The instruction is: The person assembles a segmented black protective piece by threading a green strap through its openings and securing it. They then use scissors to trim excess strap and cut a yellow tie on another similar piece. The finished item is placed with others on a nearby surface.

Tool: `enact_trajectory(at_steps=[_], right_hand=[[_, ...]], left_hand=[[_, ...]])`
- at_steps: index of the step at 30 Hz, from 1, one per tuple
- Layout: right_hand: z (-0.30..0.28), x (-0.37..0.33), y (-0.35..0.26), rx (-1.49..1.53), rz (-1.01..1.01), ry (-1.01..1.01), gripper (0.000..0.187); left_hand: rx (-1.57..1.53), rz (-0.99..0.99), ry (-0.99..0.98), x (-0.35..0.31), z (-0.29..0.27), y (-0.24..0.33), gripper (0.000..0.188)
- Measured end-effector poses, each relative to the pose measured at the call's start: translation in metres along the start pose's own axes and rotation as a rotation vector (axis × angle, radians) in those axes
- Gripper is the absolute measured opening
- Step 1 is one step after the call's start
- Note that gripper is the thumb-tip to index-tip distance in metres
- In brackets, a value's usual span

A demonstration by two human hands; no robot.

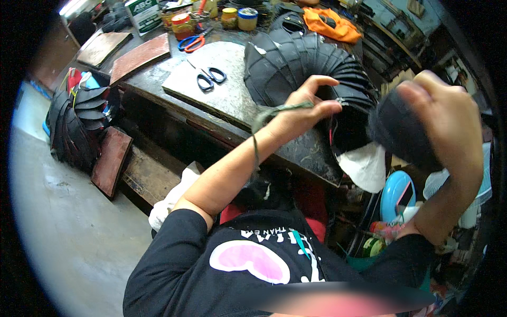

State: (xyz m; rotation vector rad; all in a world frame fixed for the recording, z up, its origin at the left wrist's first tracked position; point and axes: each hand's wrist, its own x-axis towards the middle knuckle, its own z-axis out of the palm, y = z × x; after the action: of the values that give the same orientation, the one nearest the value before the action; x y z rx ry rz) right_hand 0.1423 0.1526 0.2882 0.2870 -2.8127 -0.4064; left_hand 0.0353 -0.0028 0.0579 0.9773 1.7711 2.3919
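Note:
A long curved row of nested black pieces (288,66), which look like shoe uppers, lies along the right part of the bench. My left hand (303,103) is at the near end of this row, its thumb and forefinger apart with nothing visible between them. A greenish cord (259,124) lies across that wrist and hangs down. To the right, my closed right hand (446,113) grips a single black shoe upper (398,129), blurred by motion. A white flap (365,168) hangs below the end of the row, beside the bench edge.
Dark-handled scissors (211,78) lie on a pale slab (182,79); red-and-blue scissors (194,43) lie behind it. Jars (247,19), a can (143,16) and an orange cloth (331,25) stand farther back. Another black bundle (76,124) is at left, a blue fan-like object (397,195) at lower right.

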Motion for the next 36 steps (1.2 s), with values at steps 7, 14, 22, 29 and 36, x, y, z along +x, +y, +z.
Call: enact_trajectory(at_steps=[7, 14, 22, 29, 36], right_hand=[[0.049, 0.095, -0.044, -0.029, -0.434, -0.284, 0.059], [0.119, 0.180, -0.091, 0.157, -0.547, -0.001, 0.031], [0.099, 0.088, 0.020, 0.612, -0.273, 1.289, 0.014], [0.203, 0.023, 0.029, 1.260, 0.472, 0.200, 0.032], [0.234, 0.076, 0.015, 1.749, 0.265, -0.181, 0.031]], left_hand=[[-0.291, -0.002, -0.120, 0.005, -0.001, 0.001, 0.087], [-0.480, -0.292, 0.099, 0.009, -0.018, -0.014, 0.034], [-0.535, -0.318, 0.136, 0.011, -0.022, -0.023, 0.044], [-0.378, -0.345, 0.033, 0.009, -0.017, -0.022, 0.041], [0.028, -0.336, -0.023, 0.001, -0.015, -0.001, 0.044]])
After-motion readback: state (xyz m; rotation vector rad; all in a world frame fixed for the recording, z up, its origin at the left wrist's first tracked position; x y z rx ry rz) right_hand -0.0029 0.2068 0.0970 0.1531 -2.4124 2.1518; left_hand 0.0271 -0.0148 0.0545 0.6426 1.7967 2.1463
